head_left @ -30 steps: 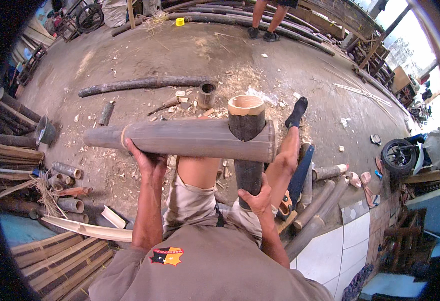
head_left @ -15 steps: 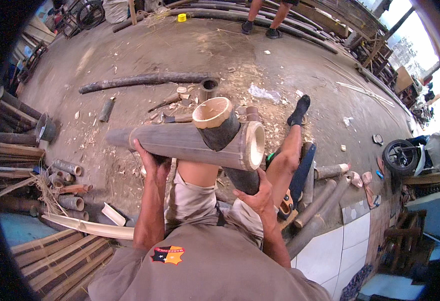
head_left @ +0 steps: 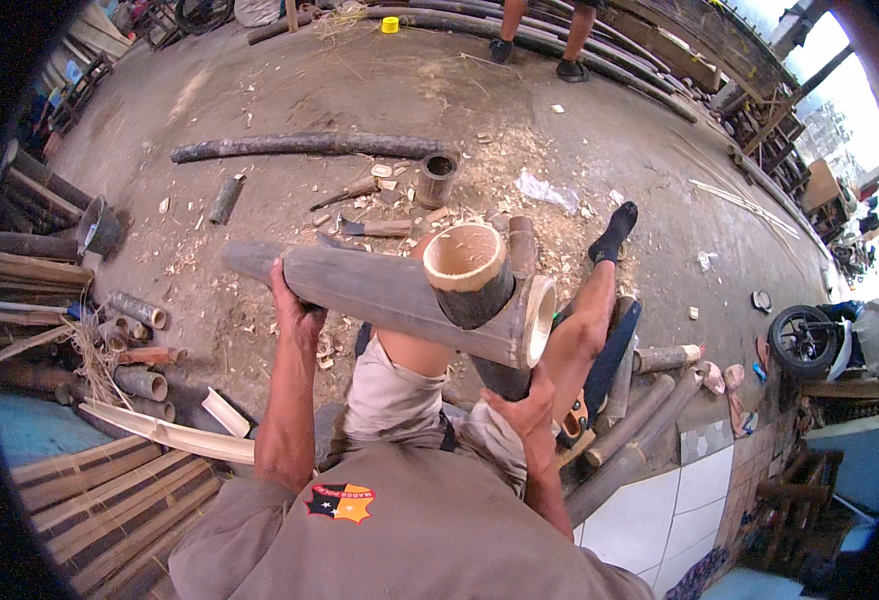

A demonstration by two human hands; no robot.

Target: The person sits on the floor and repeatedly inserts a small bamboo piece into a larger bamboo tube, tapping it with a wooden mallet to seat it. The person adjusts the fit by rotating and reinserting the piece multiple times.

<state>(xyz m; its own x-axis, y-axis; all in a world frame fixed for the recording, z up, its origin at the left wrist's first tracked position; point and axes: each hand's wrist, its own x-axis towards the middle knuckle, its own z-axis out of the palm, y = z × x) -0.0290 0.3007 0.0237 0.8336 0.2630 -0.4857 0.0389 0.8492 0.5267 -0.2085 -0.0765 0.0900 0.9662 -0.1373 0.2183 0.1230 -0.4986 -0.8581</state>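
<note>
An open bamboo workshop: cut bamboo poles (head_left: 299, 147), wood shavings (head_left: 259, 330) and hand tools (head_left: 377, 228) litter the ground.

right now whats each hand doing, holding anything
Left hand: closed on the long bamboo pole, gripping from below.
Right hand: closed on the lower end of the short bamboo piece crossing through the pole.

Left hand (head_left: 294, 312), right hand (head_left: 519, 412): closed grip.
</note>
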